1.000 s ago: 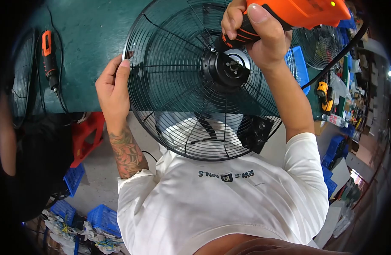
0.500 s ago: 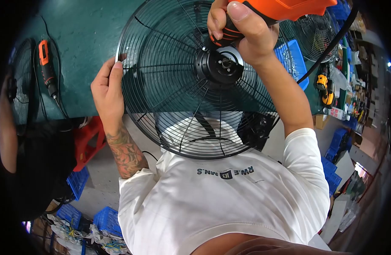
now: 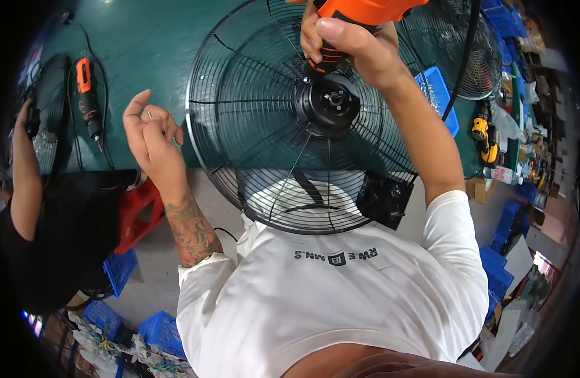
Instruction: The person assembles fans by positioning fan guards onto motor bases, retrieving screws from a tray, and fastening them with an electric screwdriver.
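So, at the near edge of the table [image 3: 161, 63] we've got the black wire fan guard [image 3: 258, 148], lying partly on the top and partly out over that edge. In its middle sits the round black hub [image 3: 328, 108], and at the hub's far side we see the nose of the orange driver [image 3: 369, 11]; whether it touches, we can't tell. The right hand [image 3: 364, 55] is wrapped tight around the driver's handle, fingers closed.

Over to the left hand [image 3: 154, 142]: it's just beside the guard's rim, off the wire, fingers loosely curled and parted. There's a small shiny bit [image 3: 149, 115] among them, and we can't tell if it's gripped.

Further out, toward the table's left edge, we spot a second driver [image 3: 87, 97], its bit toward the near edge, then another wire guard [image 3: 52, 116] with a co-worker's arm [image 3: 26, 170] beside it. Swing right and we find a blue tray [image 3: 452, 125] near the near edge, a third guard [image 3: 482, 77] beyond it, and a yellow-and-black drill [image 3: 479, 129] by the near right corner.
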The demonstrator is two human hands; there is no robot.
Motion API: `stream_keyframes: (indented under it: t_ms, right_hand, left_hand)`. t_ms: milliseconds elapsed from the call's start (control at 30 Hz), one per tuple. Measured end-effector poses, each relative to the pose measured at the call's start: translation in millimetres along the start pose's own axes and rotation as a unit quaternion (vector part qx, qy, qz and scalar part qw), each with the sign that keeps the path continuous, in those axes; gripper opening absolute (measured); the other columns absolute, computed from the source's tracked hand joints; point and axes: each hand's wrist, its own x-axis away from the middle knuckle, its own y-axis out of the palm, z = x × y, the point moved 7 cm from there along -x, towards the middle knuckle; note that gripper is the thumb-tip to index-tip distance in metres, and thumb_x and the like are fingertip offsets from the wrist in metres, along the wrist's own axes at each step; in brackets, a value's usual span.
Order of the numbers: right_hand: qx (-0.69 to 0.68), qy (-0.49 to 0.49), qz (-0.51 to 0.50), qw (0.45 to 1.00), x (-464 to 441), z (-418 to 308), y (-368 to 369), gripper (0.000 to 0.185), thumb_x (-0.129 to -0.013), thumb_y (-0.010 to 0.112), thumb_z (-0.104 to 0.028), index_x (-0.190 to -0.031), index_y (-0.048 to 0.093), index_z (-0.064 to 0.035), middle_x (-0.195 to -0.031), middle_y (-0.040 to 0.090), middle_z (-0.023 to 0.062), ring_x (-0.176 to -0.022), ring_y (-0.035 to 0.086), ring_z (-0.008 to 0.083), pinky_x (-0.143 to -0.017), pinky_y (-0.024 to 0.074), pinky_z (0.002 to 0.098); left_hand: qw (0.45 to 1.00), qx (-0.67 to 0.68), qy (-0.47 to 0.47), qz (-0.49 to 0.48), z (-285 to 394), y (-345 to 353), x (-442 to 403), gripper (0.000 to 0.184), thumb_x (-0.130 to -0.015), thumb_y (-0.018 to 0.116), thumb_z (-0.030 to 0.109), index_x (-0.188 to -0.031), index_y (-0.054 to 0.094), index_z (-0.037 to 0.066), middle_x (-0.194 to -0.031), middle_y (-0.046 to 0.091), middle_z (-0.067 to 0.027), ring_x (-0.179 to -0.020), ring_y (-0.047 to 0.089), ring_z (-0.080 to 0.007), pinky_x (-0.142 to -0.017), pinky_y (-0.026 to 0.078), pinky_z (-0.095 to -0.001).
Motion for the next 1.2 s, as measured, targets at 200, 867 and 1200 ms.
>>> stream_keyframes:
  t_ms: [200, 867, 1200]
  right_hand:
    - [0.064, -0.038, -0.102, 0.992, -12.7, 3.0, -7.2, 0.043, -0.089, 0.074, -0.017, -0.124, 0.057, 0.0025, -0.077, 0.062, 0.0050, -0.064, 0.060, 0.0115, -0.057, 0.0487, 0.0262]
    - [-0.146, -0.167, 0.053, 0.974, 44.2, -88.6, 22.3, 0.041, -0.092, 0.064, -0.035, -0.118, 0.053, -0.0061, -0.071, 0.057, 0.0127, -0.057, 0.061, 0.0252, -0.060, 0.0532, 0.0401]
    - [-0.197, -0.162, -0.002, 0.967, 49.4, -86.8, 37.9, 0.045, -0.089, 0.073, -0.033, -0.118, 0.051, -0.0056, -0.074, 0.059, 0.0151, -0.062, 0.062, 0.0283, -0.062, 0.0538, 0.0421]
  left_hand:
    - [0.990, -0.069, -0.072, -0.100, 31.8, 41.0, 15.0, 0.031, -0.110, 0.049, 0.021, -0.118, 0.062, -0.005, -0.078, 0.062, -0.0024, -0.054, 0.042, -0.0055, -0.052, 0.039, -0.0223]
    - [0.889, -0.289, 0.149, -0.321, 44.8, 123.1, 64.3, 0.018, -0.097, 0.071, 0.018, -0.097, 0.070, 0.000, -0.068, 0.055, -0.0143, -0.055, 0.049, -0.0227, -0.054, 0.041, -0.0356]
    - [0.878, -0.277, 0.177, -0.349, 42.8, 127.3, 68.2, 0.013, -0.097, 0.069, 0.013, -0.099, 0.069, 0.001, -0.070, 0.054, -0.0156, -0.056, 0.050, -0.0279, -0.055, 0.041, -0.0374]
